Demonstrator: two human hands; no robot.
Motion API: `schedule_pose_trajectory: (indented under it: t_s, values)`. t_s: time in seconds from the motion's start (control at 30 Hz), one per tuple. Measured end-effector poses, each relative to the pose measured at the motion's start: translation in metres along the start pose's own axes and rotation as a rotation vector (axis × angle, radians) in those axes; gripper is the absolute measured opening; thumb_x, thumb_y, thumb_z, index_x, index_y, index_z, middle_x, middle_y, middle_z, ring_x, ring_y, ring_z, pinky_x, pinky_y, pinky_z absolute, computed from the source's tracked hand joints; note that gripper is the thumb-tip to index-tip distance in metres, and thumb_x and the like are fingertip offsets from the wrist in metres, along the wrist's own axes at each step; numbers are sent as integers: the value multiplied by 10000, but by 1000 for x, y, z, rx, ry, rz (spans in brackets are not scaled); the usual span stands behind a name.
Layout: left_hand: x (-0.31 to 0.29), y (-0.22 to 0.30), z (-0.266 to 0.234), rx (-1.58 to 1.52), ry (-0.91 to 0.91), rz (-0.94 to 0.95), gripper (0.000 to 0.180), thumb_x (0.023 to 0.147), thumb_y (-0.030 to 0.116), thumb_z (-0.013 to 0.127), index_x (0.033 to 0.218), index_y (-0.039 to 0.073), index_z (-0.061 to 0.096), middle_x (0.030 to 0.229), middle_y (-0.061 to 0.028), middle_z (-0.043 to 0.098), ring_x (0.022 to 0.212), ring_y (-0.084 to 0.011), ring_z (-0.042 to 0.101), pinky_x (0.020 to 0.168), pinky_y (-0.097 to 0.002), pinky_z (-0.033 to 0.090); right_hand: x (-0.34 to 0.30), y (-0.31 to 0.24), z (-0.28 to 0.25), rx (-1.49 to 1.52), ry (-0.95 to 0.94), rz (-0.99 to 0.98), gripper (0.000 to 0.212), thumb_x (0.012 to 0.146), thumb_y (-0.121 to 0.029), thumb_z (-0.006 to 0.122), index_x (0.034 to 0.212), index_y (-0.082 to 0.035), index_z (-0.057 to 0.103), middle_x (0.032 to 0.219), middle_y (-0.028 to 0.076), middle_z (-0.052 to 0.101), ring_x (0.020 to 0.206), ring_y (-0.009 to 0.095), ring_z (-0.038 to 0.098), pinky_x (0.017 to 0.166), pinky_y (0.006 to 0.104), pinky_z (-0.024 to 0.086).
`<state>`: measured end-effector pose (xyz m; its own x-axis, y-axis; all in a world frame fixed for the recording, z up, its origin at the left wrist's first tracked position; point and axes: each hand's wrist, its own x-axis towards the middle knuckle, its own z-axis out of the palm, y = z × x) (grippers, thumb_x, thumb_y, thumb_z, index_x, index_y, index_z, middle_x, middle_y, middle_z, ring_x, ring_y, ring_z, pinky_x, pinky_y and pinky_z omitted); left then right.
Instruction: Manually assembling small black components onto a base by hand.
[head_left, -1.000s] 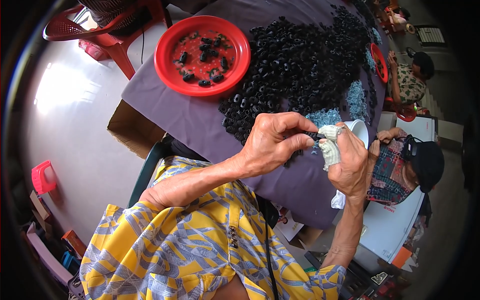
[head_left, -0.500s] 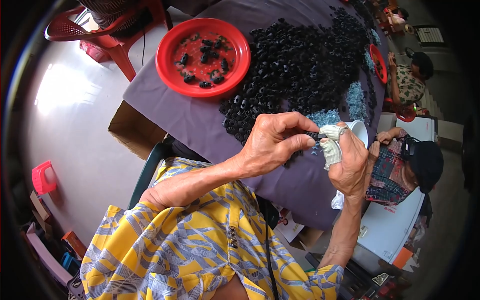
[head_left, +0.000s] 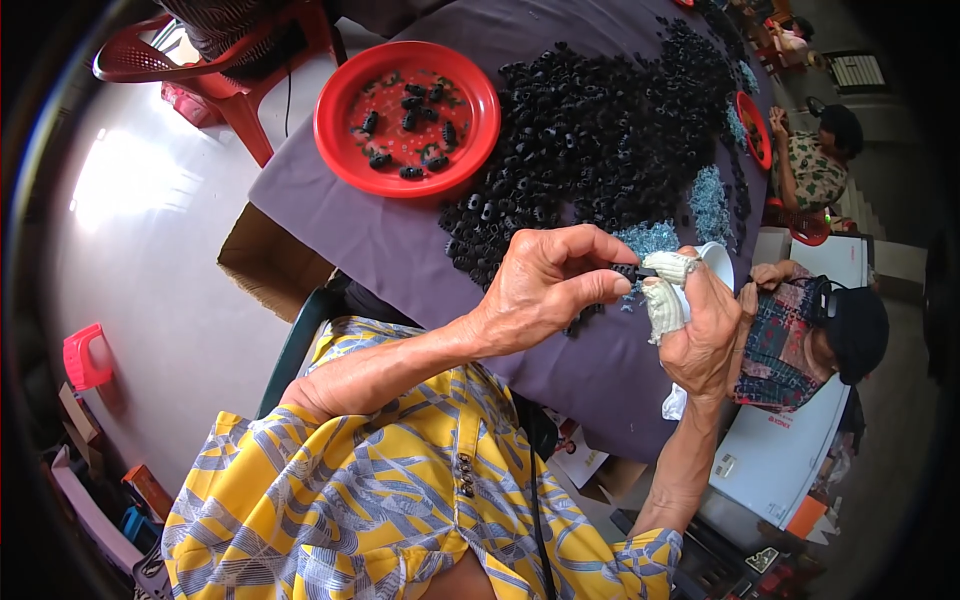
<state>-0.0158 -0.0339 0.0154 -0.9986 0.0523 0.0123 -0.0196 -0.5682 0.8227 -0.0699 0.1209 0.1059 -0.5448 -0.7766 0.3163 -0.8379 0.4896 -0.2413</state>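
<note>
Purple cloth (head_left: 335,215) over a table, set on a pale floor (head_left: 150,290); red chair (head_left: 130,65) and cardboard box (head_left: 265,262) alongside. Head view, the only one; dial centred on the held item.

Item, principal: one small black piece (head_left: 643,271), raised above the near part of the cloth, between both hands. Long axis: roughly nine to three o'clock, crossing from one hand toward the other. Front end: cannot tell; the fingers mask much of it.

Left hand (head_left: 545,282), at nine o'clock: thumb and forefinger nearly together, pinching the piece's near end; other fingers curled.

Right hand (head_left: 700,335), between four and five: thumb and forefinger in ribbed white finger covers (head_left: 663,312), closed on the opposite end; remaining fingers largely hidden.

White cup (head_left: 722,262), at three, just beyond the right hand.

Red plate (head_left: 330,145), at ten: a small scatter of black pieces inside.

Heap of black pieces (head_left: 590,140), eleven to twelve: very many, loose.

Bluish clear bits (head_left: 711,205), between one and two; a second patch at twelve.

Co-worker (head_left: 780,340), at four.

Progress, by judgement: few pieces set apart in the plate, one in hand, the great bulk remaining in the heap.
</note>
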Motion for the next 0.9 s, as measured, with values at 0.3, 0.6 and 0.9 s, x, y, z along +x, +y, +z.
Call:
schedule_pose_trajectory:
  t_s: [0.3, 0.6, 0.9]
  values:
    - [-1, -2, 0, 27, -1, 25, 192, 844, 47, 657, 1023, -18, 635, 806, -26, 659, 743, -51, 598, 670, -195, 496, 4, -6, -2, 24, -39, 2, 218, 654, 61, 571, 871, 64, 549, 762, 194, 536, 706, 381, 555, 628, 415, 462]
    - [-1, -2, -2, 136, 5, 70, 174, 838, 50, 663, 993, -27, 643, 792, -26, 658, 734, -50, 601, 672, -196, 498, 2, -4, 1, -7, -73, -28, 233, 594, 80, 567, 820, 64, 514, 749, 203, 509, 703, 388, 529, 644, 440, 457]
    - [1, -10, 0, 233, 65, 239, 166, 786, 29, 671, 942, -23, 646, 654, -44, 605, 582, -53, 555, 509, -220, 451, 3, -6, 3, -63, -30, -143, 226, 557, 100, 549, 770, 59, 490, 734, 190, 498, 665, 365, 514, 605, 444, 443]
